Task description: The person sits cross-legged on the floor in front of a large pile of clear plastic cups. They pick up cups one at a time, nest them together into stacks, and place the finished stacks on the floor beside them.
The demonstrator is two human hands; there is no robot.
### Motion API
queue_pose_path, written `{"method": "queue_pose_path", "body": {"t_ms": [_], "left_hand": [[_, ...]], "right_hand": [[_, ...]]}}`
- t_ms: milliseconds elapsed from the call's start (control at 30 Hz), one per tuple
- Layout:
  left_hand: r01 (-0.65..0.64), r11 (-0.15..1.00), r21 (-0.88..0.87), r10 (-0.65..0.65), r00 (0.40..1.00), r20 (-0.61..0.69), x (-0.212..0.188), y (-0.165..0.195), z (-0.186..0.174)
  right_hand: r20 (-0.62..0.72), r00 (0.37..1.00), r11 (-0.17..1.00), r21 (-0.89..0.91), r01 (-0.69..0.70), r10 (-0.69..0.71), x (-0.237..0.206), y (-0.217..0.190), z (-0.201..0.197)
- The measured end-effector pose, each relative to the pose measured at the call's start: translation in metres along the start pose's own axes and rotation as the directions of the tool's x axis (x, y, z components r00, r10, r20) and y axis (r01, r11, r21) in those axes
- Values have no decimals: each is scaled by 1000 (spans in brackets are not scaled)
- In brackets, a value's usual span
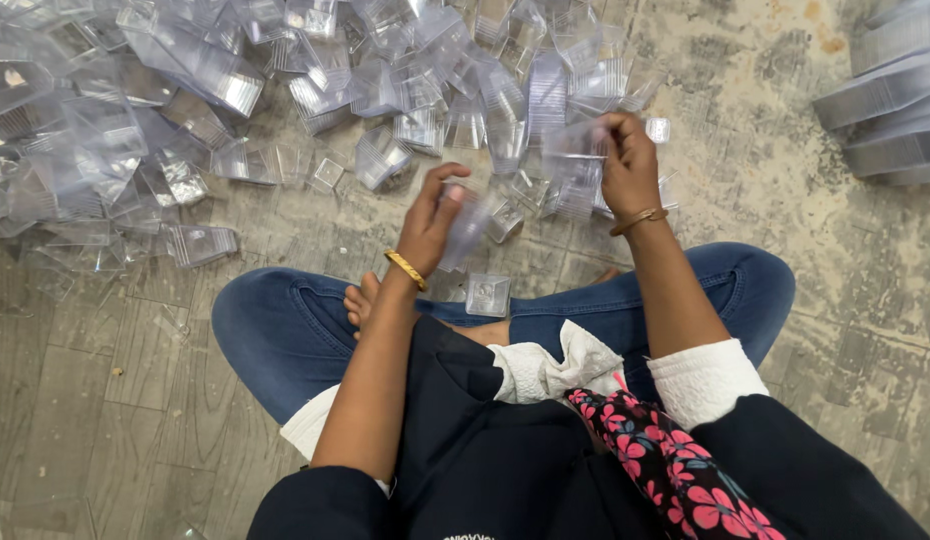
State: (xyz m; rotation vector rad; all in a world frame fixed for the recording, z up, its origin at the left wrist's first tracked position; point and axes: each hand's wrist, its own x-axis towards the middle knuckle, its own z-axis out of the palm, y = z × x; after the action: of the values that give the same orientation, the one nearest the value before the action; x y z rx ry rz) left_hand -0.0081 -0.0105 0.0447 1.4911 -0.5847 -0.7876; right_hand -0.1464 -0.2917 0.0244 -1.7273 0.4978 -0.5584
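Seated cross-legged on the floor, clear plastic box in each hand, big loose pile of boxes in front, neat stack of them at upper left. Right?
Not quite: the head view shows the neat stack at upper right, not upper left. The rest holds: the person sits cross-legged on the floor, the left hand and right hand each hold a clear plastic box, with the loose pile in front.

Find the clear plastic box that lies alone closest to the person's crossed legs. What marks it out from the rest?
The small square clear box on the floor just before the feet. It lies apart; the others sit in the heap beyond.
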Motion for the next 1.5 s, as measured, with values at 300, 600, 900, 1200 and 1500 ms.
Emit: {"method": "queue_pose_path", "body": {"t_ms": [300,600,900,1200,1500], "left_hand": [[-102,976,195,38,952,305,-8,-5,22],[-52,985,-167,53,999,4,0,-14,18],[33,725,-688,-161,979,-123,2,-3,6],[132,515,-847,-165,985,53,-1,-7,-5],[191,596,-780,-200,976,86,-2,-1,1]], "right_hand": [[315,712,770,-385,-508,627,-9,-33,42],[-94,921,878,-279,-388,377,-25,-40,8],[228,955,564,-771,297,-192,-62,-22,23],[-188,970,730,-683,-17,-153,-24,-4,-22],[-192,922,942,40,-334,335,-18,-20,-57]]}}
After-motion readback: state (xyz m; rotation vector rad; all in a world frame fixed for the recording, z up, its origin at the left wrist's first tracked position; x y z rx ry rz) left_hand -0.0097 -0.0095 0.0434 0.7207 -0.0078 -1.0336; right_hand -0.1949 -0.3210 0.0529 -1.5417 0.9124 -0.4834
